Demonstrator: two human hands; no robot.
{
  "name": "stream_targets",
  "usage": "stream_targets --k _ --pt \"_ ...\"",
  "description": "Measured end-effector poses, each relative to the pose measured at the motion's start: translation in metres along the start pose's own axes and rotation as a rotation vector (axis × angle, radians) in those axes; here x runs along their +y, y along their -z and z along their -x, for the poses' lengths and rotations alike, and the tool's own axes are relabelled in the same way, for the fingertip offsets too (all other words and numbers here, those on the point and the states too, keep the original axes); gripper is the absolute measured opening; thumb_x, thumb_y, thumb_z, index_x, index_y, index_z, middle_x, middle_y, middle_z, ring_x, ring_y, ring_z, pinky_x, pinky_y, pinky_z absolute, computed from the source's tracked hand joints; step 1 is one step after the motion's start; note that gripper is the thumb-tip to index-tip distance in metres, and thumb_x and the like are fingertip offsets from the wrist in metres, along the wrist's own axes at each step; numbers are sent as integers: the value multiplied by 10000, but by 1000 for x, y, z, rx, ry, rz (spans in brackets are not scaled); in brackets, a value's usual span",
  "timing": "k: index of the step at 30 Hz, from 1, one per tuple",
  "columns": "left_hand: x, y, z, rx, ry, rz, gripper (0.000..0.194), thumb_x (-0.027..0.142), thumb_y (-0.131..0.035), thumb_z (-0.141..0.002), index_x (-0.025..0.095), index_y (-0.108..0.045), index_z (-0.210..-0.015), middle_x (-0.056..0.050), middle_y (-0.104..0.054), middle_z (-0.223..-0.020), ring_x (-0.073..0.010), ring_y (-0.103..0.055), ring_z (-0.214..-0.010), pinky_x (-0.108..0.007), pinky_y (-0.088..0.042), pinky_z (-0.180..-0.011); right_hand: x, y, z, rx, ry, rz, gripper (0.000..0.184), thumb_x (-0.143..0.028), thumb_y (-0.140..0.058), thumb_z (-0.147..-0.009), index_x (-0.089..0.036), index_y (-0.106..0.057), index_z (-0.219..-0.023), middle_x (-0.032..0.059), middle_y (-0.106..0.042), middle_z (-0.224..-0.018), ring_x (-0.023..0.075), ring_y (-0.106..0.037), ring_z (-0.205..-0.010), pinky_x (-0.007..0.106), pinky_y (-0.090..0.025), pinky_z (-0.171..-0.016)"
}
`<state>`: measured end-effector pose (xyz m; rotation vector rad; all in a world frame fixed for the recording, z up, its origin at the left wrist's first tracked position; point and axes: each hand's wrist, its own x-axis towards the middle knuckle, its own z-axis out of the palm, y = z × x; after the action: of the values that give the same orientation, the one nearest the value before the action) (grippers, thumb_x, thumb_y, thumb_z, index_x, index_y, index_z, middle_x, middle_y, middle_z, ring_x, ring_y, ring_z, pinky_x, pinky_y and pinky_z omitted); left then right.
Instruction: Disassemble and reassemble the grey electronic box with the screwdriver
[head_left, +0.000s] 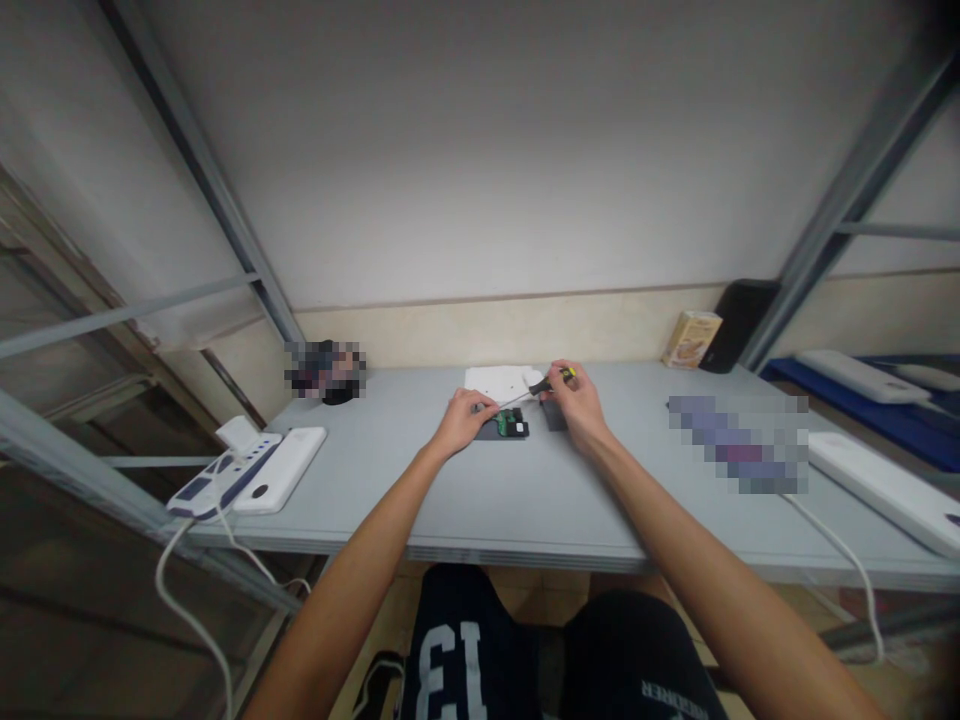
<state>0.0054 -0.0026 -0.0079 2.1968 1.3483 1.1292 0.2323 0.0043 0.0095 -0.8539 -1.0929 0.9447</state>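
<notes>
My right hand (577,402) is closed around the black-and-yellow handle of a screwdriver (539,386). The screwdriver's thin shaft slants down to the left, toward the fingertips of my left hand (463,420). Those fingers are pinched together by the shaft's tip, at the edge of a dark flat device; what they grip is too small to make out. On the device a green circuit board (510,422) with black parts and a small white square lies exposed. A separate dark flat piece (553,416) rests beside it, partly hidden by my right hand. Behind lies a white sheet (491,381).
On the grey table (525,500), a power strip (225,480) and a white flat box (281,470) stand left. At the right are a blurred-out item (735,450), a long white case (885,490), a small carton (691,340) and a black speaker-like object (739,325).
</notes>
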Motion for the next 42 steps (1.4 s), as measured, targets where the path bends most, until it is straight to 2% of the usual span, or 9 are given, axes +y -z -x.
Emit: stream_targets --k 4,8,11,16,20,30,38,42 --pt "5 0 0 13 -6 11 143 348 -703 -898 239 -793 -879 -32 -785 -949 -237 -628 -1037 -374 -453 -991 -2 -2 0 63 -25 -97 628 -582 -848 -661 -229 -595 -1116 15 -758 -904 163 -716 -763 323 -610 -747" --pt "9 1 1 9 -19 28 146 351 -717 -892 227 -788 -861 -40 -778 -938 -232 -634 -1028 -369 -457 -988 -6 -3 1 73 -24 -154 618 -542 -858 -667 -216 -624 -1137 48 -783 -957 188 -746 -850 350 -621 -820" --pt "11 1 3 -27 -48 55 186 379 -718 -894 228 -775 -986 -46 -767 -1042 -228 -637 -1074 -359 -455 -999 -8 -2 0 110 -5 -168 612 -540 -848 -682 -210 -650 -1157 48 -781 -951 188 -749 -856 352 -628 -823" --pt "11 -3 9 -114 -71 -73 613 490 -825 -777 249 -640 -1310 -79 -654 -1363 -291 -536 -1310 -455 -330 -1146 -11 4 -5 233 27 -155 605 -570 -815 -712 -202 -661 -1166 50 -768 -953 183 -743 -852 358 -636 -821" --pt "7 -7 11 -216 -69 -149 821 574 -839 -723 250 -553 -1421 -108 -598 -1446 -334 -489 -1368 -498 -279 -1169 -14 6 -6 279 32 -149 573 -579 -804 -724 -218 -669 -1147 34 -757 -939 174 -735 -832 347 -638 -799" --pt "-3 -13 10 -193 -71 -119 704 519 -850 -733 258 -627 -1348 -96 -654 -1380 -324 -546 -1317 -485 -324 -1154 -16 1 0 240 88 -74 560 -593 -764 -765 -216 -668 -1168 42 -752 -922 204 -731 -894 384 -639 -799" --pt "2 -11 9 -215 -96 -104 639 483 -857 -733 255 -658 -1296 -95 -674 -1320 -322 -562 -1251 -470 -396 -1095 -22 -2 3 211 174 -53 538 -566 -748 -794 -217 -644 -1190 47 -747 -934 213 -732 -923 392 -637 -808" --pt "5 -9 9 -214 -93 -105 630 468 -864 -730 265 -653 -1288 -98 -661 -1316 -324 -544 -1261 -486 -379 -1109 -24 -5 6 202 237 -19 517 -556 -744 -803 -230 -637 -1190 59 -747 -977 226 -731 -953 391 -634 -807"
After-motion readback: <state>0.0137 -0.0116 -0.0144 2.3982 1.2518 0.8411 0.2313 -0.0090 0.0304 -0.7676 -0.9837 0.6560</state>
